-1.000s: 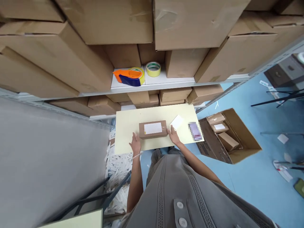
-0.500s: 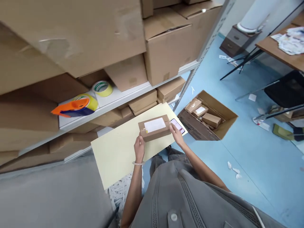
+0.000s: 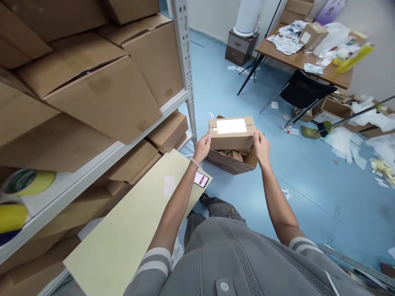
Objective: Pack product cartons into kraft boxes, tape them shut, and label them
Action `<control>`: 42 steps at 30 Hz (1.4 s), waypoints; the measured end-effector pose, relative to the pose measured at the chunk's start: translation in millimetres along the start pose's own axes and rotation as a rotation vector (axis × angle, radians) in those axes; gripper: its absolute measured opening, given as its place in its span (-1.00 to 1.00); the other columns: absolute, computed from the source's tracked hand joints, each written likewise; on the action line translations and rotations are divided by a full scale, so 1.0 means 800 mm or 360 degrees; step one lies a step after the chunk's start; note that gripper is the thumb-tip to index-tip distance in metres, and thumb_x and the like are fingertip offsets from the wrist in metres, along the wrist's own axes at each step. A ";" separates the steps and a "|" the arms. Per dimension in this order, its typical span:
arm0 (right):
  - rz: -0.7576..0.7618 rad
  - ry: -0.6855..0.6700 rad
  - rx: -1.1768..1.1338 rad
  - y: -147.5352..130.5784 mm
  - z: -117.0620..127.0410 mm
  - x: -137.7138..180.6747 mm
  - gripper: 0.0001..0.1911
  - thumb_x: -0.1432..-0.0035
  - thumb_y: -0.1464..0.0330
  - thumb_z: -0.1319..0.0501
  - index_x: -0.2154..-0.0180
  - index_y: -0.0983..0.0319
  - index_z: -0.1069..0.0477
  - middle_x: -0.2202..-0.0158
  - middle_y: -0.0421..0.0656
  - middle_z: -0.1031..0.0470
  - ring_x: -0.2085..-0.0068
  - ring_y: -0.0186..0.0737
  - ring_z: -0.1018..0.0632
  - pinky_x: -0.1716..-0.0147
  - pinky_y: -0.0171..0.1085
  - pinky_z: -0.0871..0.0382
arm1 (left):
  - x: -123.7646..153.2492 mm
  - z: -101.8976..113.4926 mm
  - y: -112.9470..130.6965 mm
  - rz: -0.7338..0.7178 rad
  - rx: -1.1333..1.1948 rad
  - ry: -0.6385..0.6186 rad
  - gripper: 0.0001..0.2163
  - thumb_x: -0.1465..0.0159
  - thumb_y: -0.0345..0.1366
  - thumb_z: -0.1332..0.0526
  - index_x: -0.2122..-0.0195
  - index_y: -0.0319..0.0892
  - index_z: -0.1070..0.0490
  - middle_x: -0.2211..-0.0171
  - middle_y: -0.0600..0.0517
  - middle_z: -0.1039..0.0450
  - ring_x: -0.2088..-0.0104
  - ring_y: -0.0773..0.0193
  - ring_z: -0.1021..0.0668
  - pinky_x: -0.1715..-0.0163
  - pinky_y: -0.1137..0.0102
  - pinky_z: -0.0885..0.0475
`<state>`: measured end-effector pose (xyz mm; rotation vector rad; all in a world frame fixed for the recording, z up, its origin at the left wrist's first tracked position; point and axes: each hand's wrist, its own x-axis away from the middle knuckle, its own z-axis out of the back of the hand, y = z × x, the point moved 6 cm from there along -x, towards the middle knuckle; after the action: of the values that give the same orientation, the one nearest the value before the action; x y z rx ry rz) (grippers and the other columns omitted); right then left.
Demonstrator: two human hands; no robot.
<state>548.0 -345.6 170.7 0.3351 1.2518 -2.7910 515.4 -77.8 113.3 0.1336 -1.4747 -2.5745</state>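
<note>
A sealed cardboard box [image 3: 231, 142] with a white label on top is held level between my two hands. My left hand [image 3: 202, 147] grips its left end, and my right hand [image 3: 261, 146] grips its right end. Below it on the floor stands a larger open carton [image 3: 226, 163], partly hidden by the held box; a few small boxes show inside. Close to my left forearm, a smartphone [image 3: 201, 179] with a lit screen lies on the corner of a pale yellow board [image 3: 123, 222]. A white sheet [image 3: 169, 186] lies there too.
On my left a metal shelf rack [image 3: 173, 103] holds many cardboard boxes and yellow tape rolls [image 3: 27, 182]. Across the blue floor stand a wooden desk [image 3: 296, 61] with papers and a black chair [image 3: 307, 92]. Wrapping scraps and a green broom head [image 3: 311, 132] lie at right.
Both hands have carried the labelled box from over the yellow board to above the open carton. My view has swung right, showing more of the desk.
</note>
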 end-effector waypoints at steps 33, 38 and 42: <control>0.1187 -0.1934 -0.1045 -0.352 -0.248 0.346 -0.46 -0.29 0.14 -0.06 -0.25 0.13 -0.14 0.13 -0.06 -0.53 0.21 -0.12 -0.56 0.20 -0.10 -0.44 | 0.733 0.213 -0.024 0.1485 -0.0712 0.2496 -0.54 -0.38 -0.13 0.02 -0.29 -0.02 -0.14 -0.23 -0.04 -0.30 -0.26 0.13 -0.31 -0.33 0.00 0.24; 0.1222 -0.2330 -0.1091 -0.314 -0.183 0.542 -0.48 -0.27 0.14 -0.08 -0.21 0.15 -0.18 0.16 -0.07 -0.52 0.25 -0.14 -0.56 0.16 -0.08 -0.43 | 0.935 0.110 0.034 0.1797 -0.0721 0.2872 -0.53 -0.39 -0.12 0.02 -0.31 -0.03 -0.10 -0.22 -0.06 -0.31 -0.25 0.14 -0.32 -0.32 -0.01 0.23; 0.1362 -0.2803 -0.0977 -0.244 -0.108 0.706 -0.47 -0.27 0.13 -0.07 -0.21 0.15 -0.16 0.18 -0.06 -0.53 0.27 -0.14 -0.56 0.19 -0.09 -0.45 | 1.091 -0.015 0.079 0.2009 -0.0656 0.3144 -0.52 -0.38 -0.12 -0.01 -0.31 -0.01 -0.09 -0.21 -0.07 -0.33 -0.25 0.13 -0.32 -0.32 -0.01 0.21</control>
<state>-16.2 -134.1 131.6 -1.0659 0.8580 -0.9797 -332.8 -287.4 168.3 0.8962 -0.0021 -0.6826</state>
